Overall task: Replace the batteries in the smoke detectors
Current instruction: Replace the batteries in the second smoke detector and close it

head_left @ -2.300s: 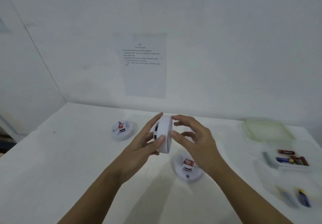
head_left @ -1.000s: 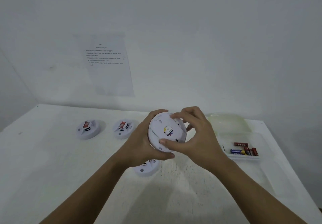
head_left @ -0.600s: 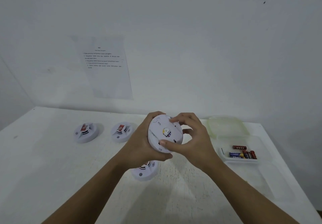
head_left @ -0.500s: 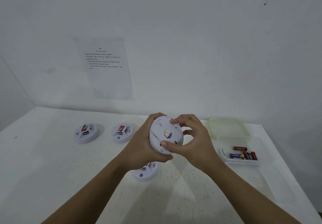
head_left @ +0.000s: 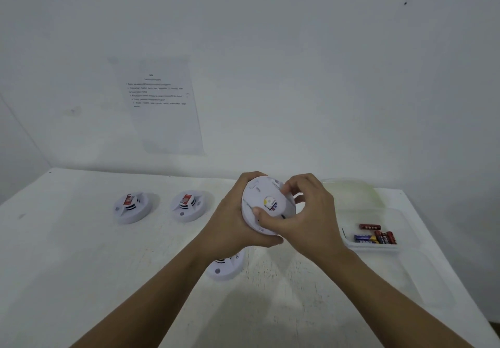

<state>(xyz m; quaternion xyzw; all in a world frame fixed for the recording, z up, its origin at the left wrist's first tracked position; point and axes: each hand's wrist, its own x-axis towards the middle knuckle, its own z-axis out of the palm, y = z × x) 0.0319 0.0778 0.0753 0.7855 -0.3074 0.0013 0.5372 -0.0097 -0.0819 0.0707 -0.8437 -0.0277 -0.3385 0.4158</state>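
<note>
A round white smoke detector [head_left: 266, 203] is held above the white table [head_left: 81, 266], its back with a small yellow sticker turned toward me. My left hand [head_left: 232, 223] grips it from behind and below. My right hand [head_left: 305, 212] holds its back plate, thumb on the lower face and fingers curled over the upper right rim. Two more detectors [head_left: 131, 207] [head_left: 189, 205] lie face up at the left, each with a red label. A third detector [head_left: 226, 266] lies under my left wrist, partly hidden.
A clear plastic tray [head_left: 370, 244] at the right holds several red and blue batteries [head_left: 376, 235]. Its pale lid [head_left: 351, 190] lies behind it near the wall. A printed sheet [head_left: 162, 104] is stuck to the wall. The table's right edge runs close by the tray.
The detector has been turned from edge-on to back-facing. In the last second my right hand's fingers have shifted along the upper rim, and the view has drifted slightly.
</note>
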